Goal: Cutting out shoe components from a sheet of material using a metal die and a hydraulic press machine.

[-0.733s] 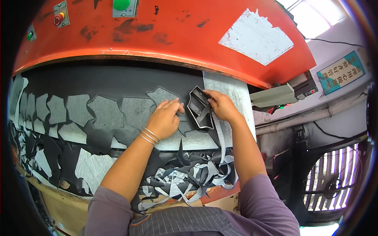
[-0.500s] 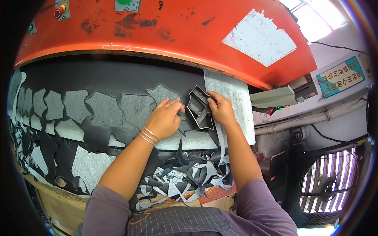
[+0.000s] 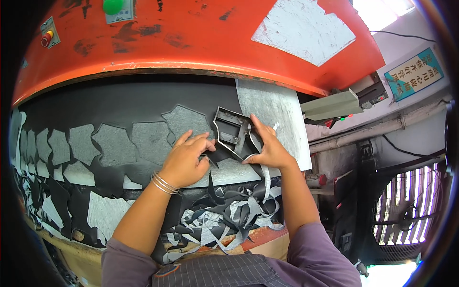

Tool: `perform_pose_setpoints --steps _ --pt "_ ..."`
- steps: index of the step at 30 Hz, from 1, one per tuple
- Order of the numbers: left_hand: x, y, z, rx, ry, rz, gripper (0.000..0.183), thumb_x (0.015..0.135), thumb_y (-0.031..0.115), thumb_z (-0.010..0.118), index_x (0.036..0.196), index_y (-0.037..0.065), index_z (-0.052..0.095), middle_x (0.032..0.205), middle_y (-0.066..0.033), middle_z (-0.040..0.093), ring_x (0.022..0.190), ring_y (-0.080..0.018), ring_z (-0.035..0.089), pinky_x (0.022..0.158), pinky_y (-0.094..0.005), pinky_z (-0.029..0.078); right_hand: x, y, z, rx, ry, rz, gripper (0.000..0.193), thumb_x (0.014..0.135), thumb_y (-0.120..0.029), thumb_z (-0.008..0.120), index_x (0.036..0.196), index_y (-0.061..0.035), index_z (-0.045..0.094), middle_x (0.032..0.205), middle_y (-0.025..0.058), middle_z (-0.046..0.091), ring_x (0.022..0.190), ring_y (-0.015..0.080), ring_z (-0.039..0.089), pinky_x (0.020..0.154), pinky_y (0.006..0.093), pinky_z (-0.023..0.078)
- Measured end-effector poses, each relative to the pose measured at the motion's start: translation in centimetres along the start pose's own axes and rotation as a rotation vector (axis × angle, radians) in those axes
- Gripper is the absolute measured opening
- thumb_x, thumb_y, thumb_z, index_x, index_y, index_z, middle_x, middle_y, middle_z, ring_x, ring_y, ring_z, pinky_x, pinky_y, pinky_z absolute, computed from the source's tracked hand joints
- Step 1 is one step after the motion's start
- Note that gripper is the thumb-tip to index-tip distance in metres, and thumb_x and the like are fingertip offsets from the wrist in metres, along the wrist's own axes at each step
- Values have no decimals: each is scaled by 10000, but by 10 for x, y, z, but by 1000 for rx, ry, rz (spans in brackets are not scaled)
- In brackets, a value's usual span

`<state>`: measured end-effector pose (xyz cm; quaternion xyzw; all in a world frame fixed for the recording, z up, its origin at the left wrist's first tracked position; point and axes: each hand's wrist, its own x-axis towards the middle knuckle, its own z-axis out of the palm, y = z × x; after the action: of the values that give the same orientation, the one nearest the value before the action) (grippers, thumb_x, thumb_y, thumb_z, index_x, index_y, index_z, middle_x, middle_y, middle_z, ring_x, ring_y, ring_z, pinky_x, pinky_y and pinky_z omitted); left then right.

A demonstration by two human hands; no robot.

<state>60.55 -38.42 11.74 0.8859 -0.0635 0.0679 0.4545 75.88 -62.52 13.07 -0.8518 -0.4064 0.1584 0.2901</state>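
A metal cutting die with a thin wavy wall and inner crossbars stands on the dark sheet material, close to its cut right edge. Gripping the die's right side is my right hand, fingers at the upper corner and thumb at the lower one. My left hand lies low over the sheet just left of the die, its fingers apart and nothing plainly held in them. Left of it runs a row of grey cut-out shapes, several with wavy edges. A thin pale strip hangs below my right hand.
An orange machine beam spans the far side above the sheet. Tangled dark and pale offcuts lie along the near edge. A pale worn board shows right of the sheet. A fan stands at the right.
My right hand has shifted its grip, with fingers and thumb now spread along the die's right side. The die has turned slightly. My left hand's fingers have spread. The view has shifted.
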Motion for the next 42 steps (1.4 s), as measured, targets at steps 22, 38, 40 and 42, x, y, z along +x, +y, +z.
perform_pose_setpoints --steps 22,38,40,42 --pt "3 3 -7 24 64 -40 279 747 40 568 1022 56 526 1181 -108 643 1267 -308 482 1124 -491 228 42 -37 -32 -372 201 -452 495 791 -140 672 1269 -92 552 1235 111 600 1163 300 552 972 392 425" --pt "-4 -18 18 -202 608 -65 175 758 -20 495 929 17 487 1042 -191 640 1099 -368 556 972 -427 421 113 -74 -10 -677 -391 -980 191 798 -161 544 927 -98 671 1031 58 649 1027 242 594 852 379 462" --pt "-1 -16 16 -256 478 -66 114 754 -3 504 860 32 529 939 -141 645 972 -344 595 940 -417 442 113 -74 -13 -715 -387 -1020 214 809 -152 538 963 -109 680 1096 59 641 1023 236 594 864 384 459" --pt "1 -9 11 -161 414 13 73 750 35 530 813 58 557 867 -102 635 878 -320 606 928 -424 450 118 -73 -16 -748 -456 -970 193 786 -142 545 928 -110 672 1025 54 631 981 242 593 841 378 469"
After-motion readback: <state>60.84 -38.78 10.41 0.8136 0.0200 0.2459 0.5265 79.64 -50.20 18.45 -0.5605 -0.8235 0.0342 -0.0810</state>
